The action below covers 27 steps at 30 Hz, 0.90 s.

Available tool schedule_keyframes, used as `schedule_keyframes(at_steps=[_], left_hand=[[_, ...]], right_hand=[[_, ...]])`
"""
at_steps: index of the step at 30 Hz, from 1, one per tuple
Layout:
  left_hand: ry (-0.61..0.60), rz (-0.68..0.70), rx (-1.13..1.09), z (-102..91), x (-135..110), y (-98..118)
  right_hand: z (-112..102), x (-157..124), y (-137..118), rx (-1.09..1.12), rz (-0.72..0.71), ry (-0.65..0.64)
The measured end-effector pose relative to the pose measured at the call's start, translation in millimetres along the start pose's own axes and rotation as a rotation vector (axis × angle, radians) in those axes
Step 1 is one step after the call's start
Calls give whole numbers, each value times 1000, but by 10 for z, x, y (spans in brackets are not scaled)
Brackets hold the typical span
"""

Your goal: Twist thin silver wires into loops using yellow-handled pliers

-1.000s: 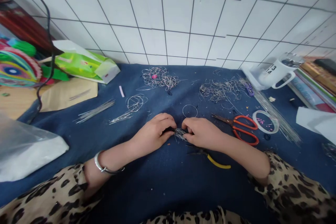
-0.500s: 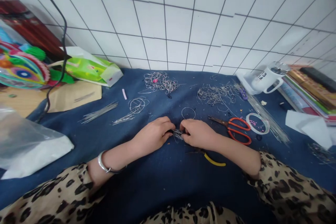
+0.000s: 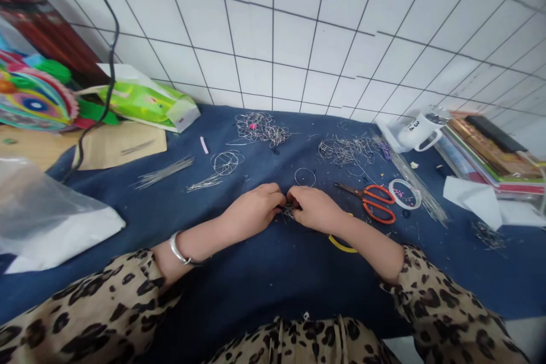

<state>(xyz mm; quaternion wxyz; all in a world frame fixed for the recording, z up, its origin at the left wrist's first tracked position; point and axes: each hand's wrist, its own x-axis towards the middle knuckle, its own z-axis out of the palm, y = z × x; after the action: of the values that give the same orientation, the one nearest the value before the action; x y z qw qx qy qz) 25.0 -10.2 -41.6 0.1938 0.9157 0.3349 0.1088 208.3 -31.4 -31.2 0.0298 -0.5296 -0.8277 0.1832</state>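
Close together over the blue cloth (image 3: 256,273), my left hand (image 3: 258,205) and my right hand (image 3: 315,209) pinch a small bunch of thin silver wire (image 3: 289,211) between them. Its exact shape is mostly hidden by my fingers. Just beyond my right hand lies a thin wire ring (image 3: 305,177). Yellow-handled pliers (image 3: 342,244) rest partly under my right forearm, their jaws out of sight. Scissors with orange handles (image 3: 377,203) lie to the right of that hand. Nearest my left hand on the far side are a wire coil (image 3: 227,163) and short wire pieces (image 3: 205,183).
Tangled wire heaps (image 3: 264,129) lie near the tiled wall. At right are a round dish with pink beads (image 3: 404,194), long straight wires (image 3: 422,187), a white mug (image 3: 420,132) and stacked books (image 3: 490,153). A plastic bag (image 3: 55,222) and a green packet (image 3: 145,101) occupy the left.
My hands have drawn slightly closer together, still on the wire bunch. My right forearm now covers more of the pliers. The whole view has shifted a little.
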Motion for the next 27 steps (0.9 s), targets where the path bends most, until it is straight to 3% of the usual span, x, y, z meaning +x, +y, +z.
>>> schedule_keyframes(at_steps=[9,20,27], left_hand=[[-4,-29,-46,-42,-21,-36],[14,-83,-45,-21,-9,-59],[-24,-84,-23,-36,-7,-31]], right_hand=[[-28,45,52,119,-26,-43],[40,-45,-60,-27,19,22],[87,-73,-80,-12,4,49]])
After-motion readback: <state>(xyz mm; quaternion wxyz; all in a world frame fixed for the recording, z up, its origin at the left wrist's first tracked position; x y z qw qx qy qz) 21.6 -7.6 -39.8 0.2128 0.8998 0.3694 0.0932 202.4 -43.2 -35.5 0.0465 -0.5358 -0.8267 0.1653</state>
